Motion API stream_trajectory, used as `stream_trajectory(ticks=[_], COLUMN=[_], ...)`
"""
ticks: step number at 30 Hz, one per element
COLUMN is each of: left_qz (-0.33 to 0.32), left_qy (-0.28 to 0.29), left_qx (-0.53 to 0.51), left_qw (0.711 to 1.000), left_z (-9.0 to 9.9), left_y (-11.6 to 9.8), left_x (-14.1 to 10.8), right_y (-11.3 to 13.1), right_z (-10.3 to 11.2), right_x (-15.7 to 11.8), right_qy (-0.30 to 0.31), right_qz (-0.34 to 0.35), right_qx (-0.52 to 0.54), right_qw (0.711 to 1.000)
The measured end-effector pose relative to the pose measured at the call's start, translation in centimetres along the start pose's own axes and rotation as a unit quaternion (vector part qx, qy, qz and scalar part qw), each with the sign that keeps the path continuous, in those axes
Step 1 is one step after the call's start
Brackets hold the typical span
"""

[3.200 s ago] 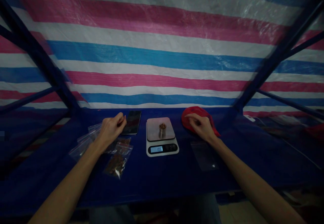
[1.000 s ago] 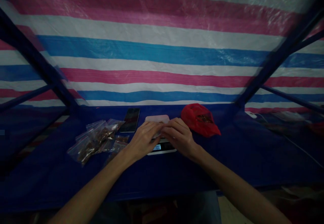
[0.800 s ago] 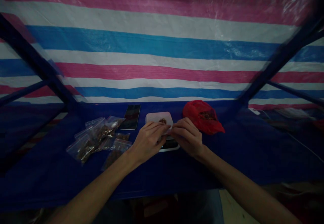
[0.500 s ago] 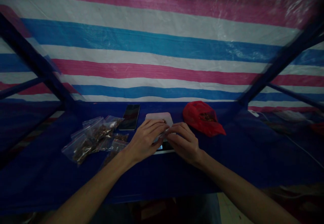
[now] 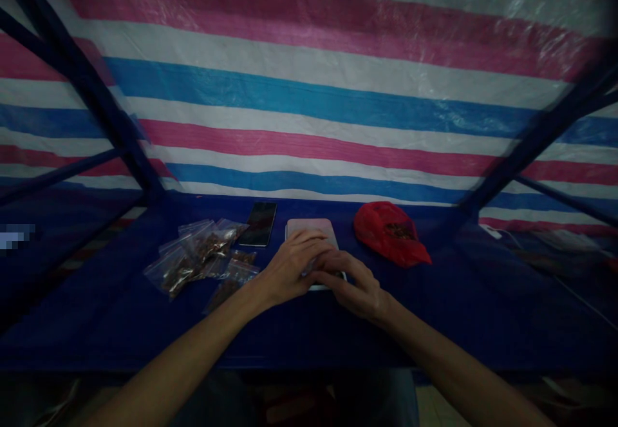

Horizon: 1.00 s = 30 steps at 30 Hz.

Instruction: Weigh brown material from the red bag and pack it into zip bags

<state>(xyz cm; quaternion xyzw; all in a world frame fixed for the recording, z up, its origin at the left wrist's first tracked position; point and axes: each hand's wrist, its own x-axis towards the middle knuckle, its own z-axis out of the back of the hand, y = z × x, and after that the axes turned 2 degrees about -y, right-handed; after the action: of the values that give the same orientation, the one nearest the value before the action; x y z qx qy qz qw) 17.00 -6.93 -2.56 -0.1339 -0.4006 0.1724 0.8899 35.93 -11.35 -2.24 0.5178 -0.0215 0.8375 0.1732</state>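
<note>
Over a small flat digital scale (image 5: 311, 223), my left hand (image 5: 290, 267) and my right hand (image 5: 356, 285) meet with fingertips close together. Both are closed on a clear plastic bag (image 5: 313, 263), of which only a sliver shows between the fingers. The hands cover most of the scale, and its display is hidden. To the left lie several clear zip bags (image 5: 181, 271) filled with small brown dried pieces. A red plastic bag (image 5: 371, 228), open on top, holds more brown pieces (image 5: 400, 230) to the right of the scale.
A dark phone (image 5: 259, 223) lies behind the zip bags. Everything rests on a blue tabletop (image 5: 299, 337). Dark metal frame bars (image 5: 103, 118) slope up at both sides, with a striped plastic sheet (image 5: 309, 124) behind. A white cable (image 5: 579, 298) runs at the right.
My hands have come closer together, the right fingers now overlapping the left. Brown pieces seen earlier on the scale top are no longer visible. The view has shifted slightly.
</note>
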Motion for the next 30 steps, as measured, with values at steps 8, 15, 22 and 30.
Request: stream_trajectory(ticks=[8,15,22,30], left_qz=[-0.004,0.0,-0.061,-0.102], left_qy=[-0.031,-0.01,0.003,-0.01], left_qx=[0.128,0.218,0.29,0.288], left_qw=[0.991,0.976,0.955,0.952], left_z=[0.1,0.8,1.0,1.3], left_y=[0.2,0.1,0.0,0.0], left_x=[0.2,0.2,0.3,0.3], right_y=[-1.6,-2.1,-1.3,-1.2], right_z=[-0.6,-0.7,-1.6,-2.5], right_x=[-0.7,-0.5,-0.4,-0.5], right_qy=[-0.021,0.028,0.135,0.215], right_qz=[0.045,0.053,0.042,0.059], right_qx=[-0.14,-0.121,-0.142,-0.201], right_qw=[0.989,0.991,0.98,0.954])
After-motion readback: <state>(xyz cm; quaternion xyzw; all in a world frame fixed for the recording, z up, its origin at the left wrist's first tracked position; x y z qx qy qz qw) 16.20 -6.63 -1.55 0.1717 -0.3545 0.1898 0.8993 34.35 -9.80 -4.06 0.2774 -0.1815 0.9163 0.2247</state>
